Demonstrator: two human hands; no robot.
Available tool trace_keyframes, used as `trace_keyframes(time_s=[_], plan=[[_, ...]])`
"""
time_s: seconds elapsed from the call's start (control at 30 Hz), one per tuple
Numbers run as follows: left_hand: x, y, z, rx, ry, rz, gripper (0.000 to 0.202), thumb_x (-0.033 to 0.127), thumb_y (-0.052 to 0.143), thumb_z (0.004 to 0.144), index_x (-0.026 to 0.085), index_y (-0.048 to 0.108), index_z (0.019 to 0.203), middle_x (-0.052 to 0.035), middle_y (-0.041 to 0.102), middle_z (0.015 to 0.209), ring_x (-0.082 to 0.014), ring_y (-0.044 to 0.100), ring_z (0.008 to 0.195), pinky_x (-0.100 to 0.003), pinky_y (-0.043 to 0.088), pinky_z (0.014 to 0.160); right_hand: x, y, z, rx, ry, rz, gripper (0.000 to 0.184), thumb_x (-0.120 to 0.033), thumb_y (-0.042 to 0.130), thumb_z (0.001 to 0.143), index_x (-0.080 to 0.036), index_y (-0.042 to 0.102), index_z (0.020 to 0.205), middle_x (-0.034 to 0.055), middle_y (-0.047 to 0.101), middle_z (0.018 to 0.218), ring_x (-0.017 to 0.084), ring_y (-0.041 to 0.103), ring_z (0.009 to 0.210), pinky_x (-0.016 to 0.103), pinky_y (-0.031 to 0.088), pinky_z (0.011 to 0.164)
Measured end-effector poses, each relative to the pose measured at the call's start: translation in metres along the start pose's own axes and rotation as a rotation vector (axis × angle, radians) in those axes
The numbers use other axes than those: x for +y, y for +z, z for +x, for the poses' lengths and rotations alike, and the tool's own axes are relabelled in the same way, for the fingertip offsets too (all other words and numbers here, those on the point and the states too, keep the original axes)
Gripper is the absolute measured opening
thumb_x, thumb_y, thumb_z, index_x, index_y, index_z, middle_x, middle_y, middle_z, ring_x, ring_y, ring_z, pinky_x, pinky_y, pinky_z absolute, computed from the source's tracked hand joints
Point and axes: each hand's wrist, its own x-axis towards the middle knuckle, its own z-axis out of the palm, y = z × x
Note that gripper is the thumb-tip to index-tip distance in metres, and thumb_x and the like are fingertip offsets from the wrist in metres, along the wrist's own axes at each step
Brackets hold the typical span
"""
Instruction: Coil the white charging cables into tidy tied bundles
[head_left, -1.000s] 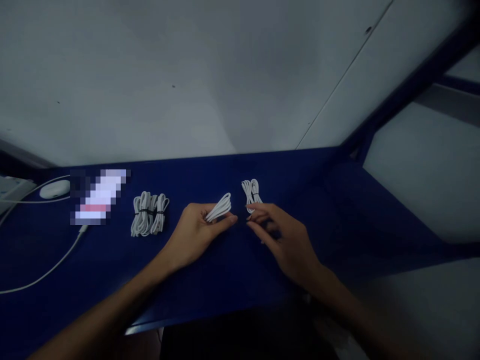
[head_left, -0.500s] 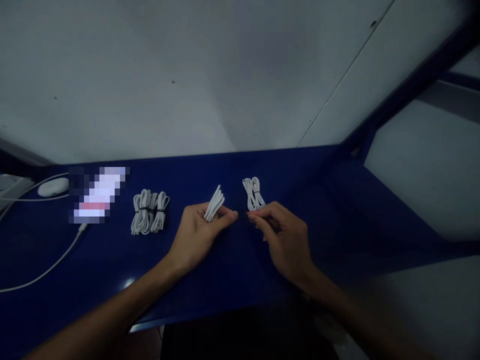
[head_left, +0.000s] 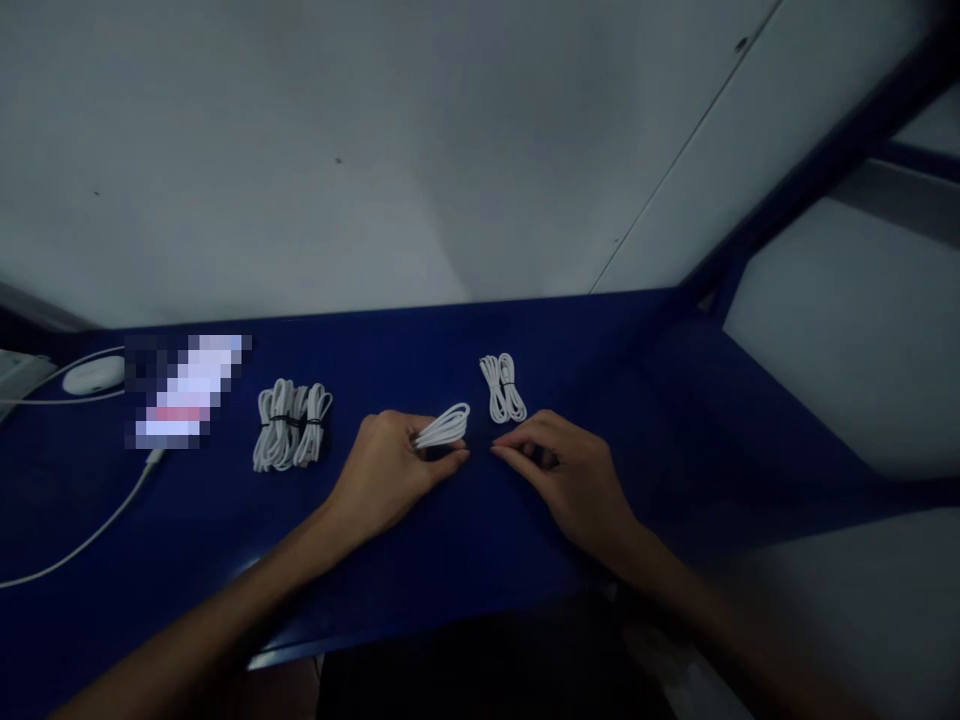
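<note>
My left hand (head_left: 386,478) is closed round a folded bundle of white cable (head_left: 444,427), whose loops stick out to the right above my thumb. My right hand (head_left: 570,480) is beside it, thumb and forefinger pinched together close to my left fingertips; a thin dark strip seems to run between them, too small to make out. Just behind my hands a tied white cable bundle (head_left: 503,388) lies on the blue table (head_left: 465,560). More tied white bundles (head_left: 290,425) lie side by side to the left.
A blurred-out flat object (head_left: 184,392) lies at the left with a white cord (head_left: 90,535) running from it toward the table's left edge. A white round device (head_left: 92,373) sits at the far left. A pale wall rises behind the table.
The cable loops in my left hand have swung from pointing up to pointing right. My right hand's pinch has stayed close to my left fingertips.
</note>
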Motion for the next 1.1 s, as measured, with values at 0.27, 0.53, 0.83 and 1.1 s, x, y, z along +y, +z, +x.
trace_keyframes(time_s=[0.27,0.53,0.83,1.1], plan=[[-0.002,-0.015,0.009,0.312,-0.090,-0.039,0.031,0.050,0.083,0.086,0.019,0.085,0.087,0.0029,0.046,0.053,-0.0115,0.033,0.048,-0.025,0.020,0.044,-0.001,0.012,0.004,-0.036,-0.011,-0.089,0.008,-0.018,0.079,0.097,-0.026,0.080,0.095,0.0013,0.075,0.093,0.022,0.069,0.091,0.039,0.060,0.078],[-0.007,-0.015,0.010,0.318,-0.062,-0.064,0.031,0.050,0.083,0.087,0.019,0.084,0.087,0.0026,0.046,0.054,-0.0113,0.035,0.048,-0.025,0.020,0.044,-0.007,-0.001,-0.004,0.104,0.044,-0.035,0.014,-0.017,0.085,0.092,-0.028,0.081,0.100,0.0007,0.074,0.093,0.018,0.067,0.077,0.034,0.060,0.070],[-0.006,-0.017,0.011,0.299,-0.106,0.004,0.030,0.052,0.078,0.088,0.023,0.083,0.094,0.0036,0.049,0.056,-0.0123,0.038,0.049,-0.025,0.023,0.045,-0.037,0.005,-0.053,0.089,0.004,-0.233,0.020,-0.015,0.065,0.105,-0.019,0.080,0.117,0.0015,0.069,0.083,0.013,0.063,0.069,0.026,0.052,0.062],[-0.009,-0.018,0.013,0.318,-0.102,0.000,0.030,0.051,0.078,0.088,0.022,0.083,0.095,0.0034,0.052,0.057,-0.0125,0.038,0.050,-0.027,0.024,0.046,-0.056,0.033,-0.054,-0.087,-0.044,-0.546,0.052,-0.001,0.055,0.102,-0.010,0.062,0.152,-0.0013,0.069,0.067,0.013,0.062,0.056,0.029,0.047,0.058]])
